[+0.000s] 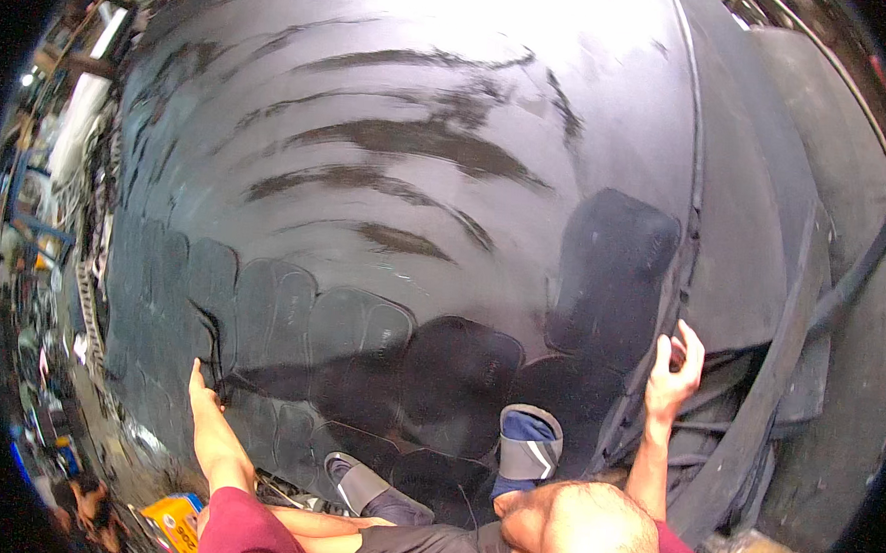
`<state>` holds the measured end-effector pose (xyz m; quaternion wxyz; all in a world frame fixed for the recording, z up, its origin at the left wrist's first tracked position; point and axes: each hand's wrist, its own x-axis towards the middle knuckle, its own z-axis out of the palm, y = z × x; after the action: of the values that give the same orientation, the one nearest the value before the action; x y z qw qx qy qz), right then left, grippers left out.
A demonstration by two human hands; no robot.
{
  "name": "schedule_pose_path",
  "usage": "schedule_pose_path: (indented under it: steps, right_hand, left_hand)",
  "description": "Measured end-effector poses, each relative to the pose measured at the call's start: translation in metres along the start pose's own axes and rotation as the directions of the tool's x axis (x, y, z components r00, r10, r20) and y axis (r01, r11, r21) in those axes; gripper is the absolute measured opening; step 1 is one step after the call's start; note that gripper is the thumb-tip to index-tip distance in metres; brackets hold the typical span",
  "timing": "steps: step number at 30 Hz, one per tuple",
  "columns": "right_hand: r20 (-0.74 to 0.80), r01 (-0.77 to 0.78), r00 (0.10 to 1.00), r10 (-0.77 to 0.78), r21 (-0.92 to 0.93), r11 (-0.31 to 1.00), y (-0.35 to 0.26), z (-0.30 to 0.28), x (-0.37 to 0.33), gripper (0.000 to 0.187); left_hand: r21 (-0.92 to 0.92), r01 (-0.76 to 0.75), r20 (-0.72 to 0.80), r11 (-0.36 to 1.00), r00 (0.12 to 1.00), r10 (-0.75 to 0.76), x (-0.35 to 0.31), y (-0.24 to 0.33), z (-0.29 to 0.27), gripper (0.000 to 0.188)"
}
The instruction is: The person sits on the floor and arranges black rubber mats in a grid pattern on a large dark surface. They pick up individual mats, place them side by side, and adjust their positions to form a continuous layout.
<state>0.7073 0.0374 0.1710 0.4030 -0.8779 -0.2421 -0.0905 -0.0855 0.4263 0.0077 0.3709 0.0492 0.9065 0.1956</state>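
Observation:
A large glossy black sheet [385,243] spreads in front of me, with rounded sole-like outlines marked across its near part. My left hand [204,384] is low at the left, its fingers stretched forward beside a dark, slightly raised curled strip [207,329] of the sheet. Whether the fingers touch that strip is unclear. At the right edge of the sheet, my right hand [672,374] is raised with fingers bent and apart, nothing visible between them. A darker rounded patch [614,270] lies just beyond it to the left.
My feet, in a left slide [357,482] and a right slide [531,443], rest on the near sheet. More dark sheets and loose strips [767,394] lie at the right. Clutter fills the left side, with a yellow package [172,523] low down. Another person [90,508] appears at lower left.

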Motion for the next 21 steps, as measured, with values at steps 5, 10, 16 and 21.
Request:
schedule_pose_path:
  steps: [5, 10, 16, 21]
  right_hand:
    - [0.090, -0.001, 0.996, -0.009, 0.117, 0.993, -0.010, 0.011, -0.019, 0.033]
    - [0.089, 0.129, 0.987, -0.133, 0.055, 0.990, -0.011, -0.006, -0.012, 0.035]
    - [0.146, 0.102, 0.982, -0.122, 0.140, 0.985, -0.029, 0.008, -0.027, 0.035]
    - [0.145, 0.136, 0.976, -0.161, 0.170, 0.976, -0.044, 0.005, -0.031, 0.032]
  left_hand:
    - [-0.159, -0.120, -0.108, 0.980, 0.989, 0.104, 0.062, 0.000, -0.068, 0.110]
    - [-0.133, -0.021, -0.074, 0.991, 0.997, 0.011, 0.043, -0.026, -0.026, 0.093]
    - [-0.395, -0.236, -0.366, 0.888, 0.927, 0.083, 0.064, -0.012, -0.055, 0.056]
    - [-0.301, -0.125, -0.428, 0.945, 0.904, -0.017, 0.061, 0.024, -0.091, 0.051]
